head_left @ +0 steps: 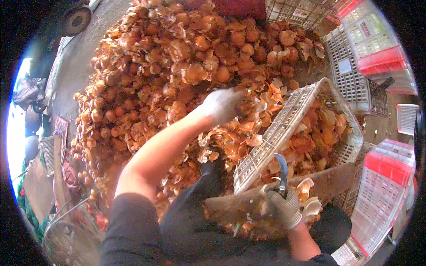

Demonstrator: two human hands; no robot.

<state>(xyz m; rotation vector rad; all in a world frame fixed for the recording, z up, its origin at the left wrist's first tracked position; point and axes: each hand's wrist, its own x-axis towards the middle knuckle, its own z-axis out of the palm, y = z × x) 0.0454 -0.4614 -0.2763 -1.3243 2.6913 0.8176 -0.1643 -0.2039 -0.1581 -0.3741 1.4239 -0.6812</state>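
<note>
A white glove covers my left hand (222, 106), stretched out over a large heap of brown onions (177, 53) and loose skins. Its fingers are smeared by motion, so I cannot see if they hold anything. My right hand (287, 208), in a greyish glove, is closed around the handle of a small knife (282, 170) whose curved blade points up. Pale peeled skins (312, 206) lie beside that hand. Just beyond the knife, a dirty white plastic crate (277, 135) stands tilted and holds many onion skins. A brown, dusty board (239, 205) lies across my lap in front of it.
White slatted crates (357, 84) stand at the far right, near red-and-white crates (386, 60). Another red-and-white crate stack (384, 190) rises close on my right. At far left is a wheel (76, 21); a metal-framed item (66, 235) stands nearer.
</note>
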